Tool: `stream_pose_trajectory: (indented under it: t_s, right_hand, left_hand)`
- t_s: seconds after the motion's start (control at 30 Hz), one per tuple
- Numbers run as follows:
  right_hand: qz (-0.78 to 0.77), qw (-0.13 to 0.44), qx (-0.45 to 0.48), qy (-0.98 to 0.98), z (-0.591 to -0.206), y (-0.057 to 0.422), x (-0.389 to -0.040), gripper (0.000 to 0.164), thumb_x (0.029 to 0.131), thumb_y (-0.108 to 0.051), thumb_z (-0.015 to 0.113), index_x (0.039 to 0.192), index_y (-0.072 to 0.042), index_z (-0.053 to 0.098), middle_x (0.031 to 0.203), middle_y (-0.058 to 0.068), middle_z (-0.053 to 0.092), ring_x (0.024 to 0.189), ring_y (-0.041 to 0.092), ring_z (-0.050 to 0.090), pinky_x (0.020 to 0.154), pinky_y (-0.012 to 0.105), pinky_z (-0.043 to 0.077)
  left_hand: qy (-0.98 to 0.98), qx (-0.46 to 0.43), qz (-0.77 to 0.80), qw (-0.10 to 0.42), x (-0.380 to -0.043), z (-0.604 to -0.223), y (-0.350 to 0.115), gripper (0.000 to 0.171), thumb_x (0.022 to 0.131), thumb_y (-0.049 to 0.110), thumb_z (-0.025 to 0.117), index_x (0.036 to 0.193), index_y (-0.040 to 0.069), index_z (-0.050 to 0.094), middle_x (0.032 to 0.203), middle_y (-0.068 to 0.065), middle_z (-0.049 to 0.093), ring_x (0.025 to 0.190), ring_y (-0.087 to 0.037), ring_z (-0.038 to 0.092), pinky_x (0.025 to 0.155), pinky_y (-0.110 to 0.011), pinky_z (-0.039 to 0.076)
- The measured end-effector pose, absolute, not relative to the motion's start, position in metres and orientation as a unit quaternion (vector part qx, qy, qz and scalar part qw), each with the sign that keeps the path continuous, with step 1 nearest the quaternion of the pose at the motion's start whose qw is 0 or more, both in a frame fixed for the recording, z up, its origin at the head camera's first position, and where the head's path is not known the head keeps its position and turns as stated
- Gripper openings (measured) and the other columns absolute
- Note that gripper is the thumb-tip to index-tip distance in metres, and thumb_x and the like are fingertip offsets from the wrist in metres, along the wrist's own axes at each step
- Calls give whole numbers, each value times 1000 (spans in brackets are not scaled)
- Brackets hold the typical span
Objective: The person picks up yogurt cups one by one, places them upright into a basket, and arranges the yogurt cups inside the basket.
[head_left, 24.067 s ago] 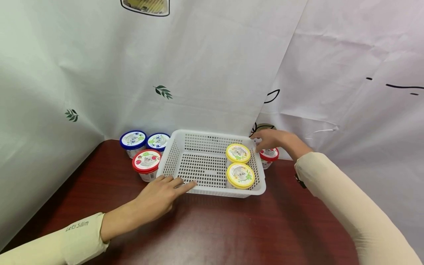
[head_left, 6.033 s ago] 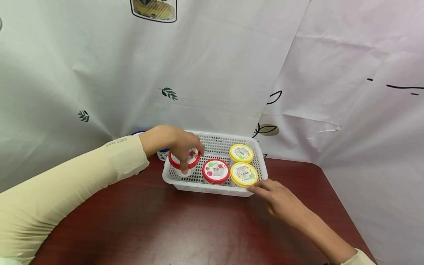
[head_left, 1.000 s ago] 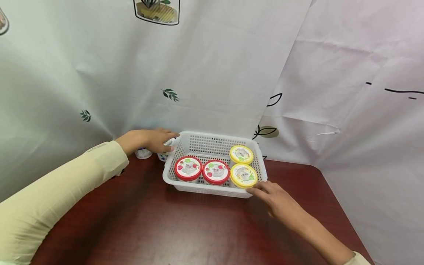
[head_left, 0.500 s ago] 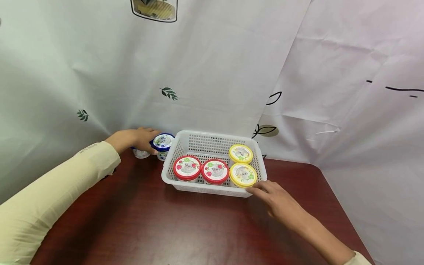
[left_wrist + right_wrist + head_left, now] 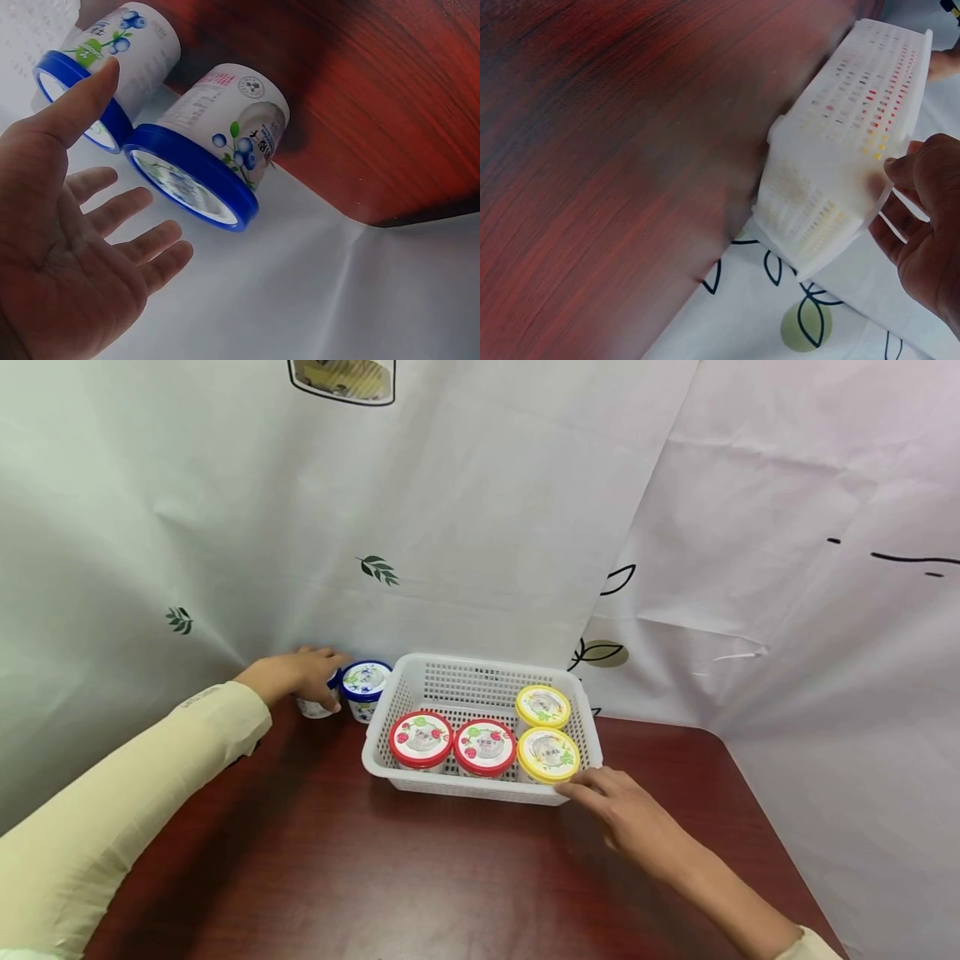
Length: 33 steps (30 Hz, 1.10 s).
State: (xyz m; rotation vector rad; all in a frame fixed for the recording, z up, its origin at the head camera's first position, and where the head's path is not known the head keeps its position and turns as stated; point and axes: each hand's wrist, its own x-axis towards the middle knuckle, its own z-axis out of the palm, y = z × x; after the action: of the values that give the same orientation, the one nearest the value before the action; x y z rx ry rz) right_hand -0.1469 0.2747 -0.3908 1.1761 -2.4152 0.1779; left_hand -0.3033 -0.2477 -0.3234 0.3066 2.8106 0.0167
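My left hand (image 5: 296, 675) hovers over the left one of two white tubs with blue lids, its fingers spread and relaxed. In the left wrist view that blueberry tub (image 5: 232, 124) stands just beyond the fingertips, and the thumb overlaps the other blue-lidded tub (image 5: 139, 56). In the head view this second tub (image 5: 365, 681) stands between the hand and a white plastic basket (image 5: 465, 787). My right hand (image 5: 630, 817) grips the basket's near right corner, thumb outside the rim and fingers over it. Inside the basket are two red-lidded tubs (image 5: 485, 748) and two yellow-lidded tubs (image 5: 549, 754).
Everything stands on a dark red wooden table (image 5: 450, 868), the basket close to its back edge. A white printed cloth (image 5: 480, 527) hangs behind and at both sides. Behind the red-lidded tubs, the basket's slotted floor shows.
The left hand has moved left, from beside the basket's left rim past the right blue-lidded tub to the left one. Earlier it set a red-lidded tub into the basket. The right hand stays put.
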Motion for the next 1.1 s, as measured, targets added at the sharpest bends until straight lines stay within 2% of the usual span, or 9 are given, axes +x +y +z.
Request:
stream_pose_trajectory:
  t_s: [0.23,0.53,0.77,1.1]
  right_hand:
    - [67,220,436,-870,-391,274,-148,72,76,20,80,136,-20,78,123,0,76,108,21,72,92,44,63]
    - [73,221,437,-869,-392,273,-149,67,79,17,82,134,-21,78,121,-1,76,107,20,72,91,44,62]
    - [69,220,433,-872,-391,273,-149,61,82,13,84,133,-21,78,121,0,77,107,20,72,92,44,62]
    - [66,210,424,-878,-389,274,-150,60,84,12,85,134,-21,78,121,0,76,109,21,72,93,44,62]
  left_hand:
    - [982,98,6,160,-307,-329,-254,102,96,33,89,173,-5,32,175,-40,31,158,-70,30,128,-81,33]
    - [982,98,3,159,-310,-334,-259,104,95,34,90,174,-3,31,175,-41,30,158,-70,29,128,-82,32]
    - [979,103,7,174,-311,-331,-262,102,96,33,87,172,-6,32,174,-42,28,158,-71,27,127,-82,33]
    - [975,94,22,199,-316,-326,-266,101,92,28,87,172,-5,33,164,-42,32,151,-67,36,121,-82,41]
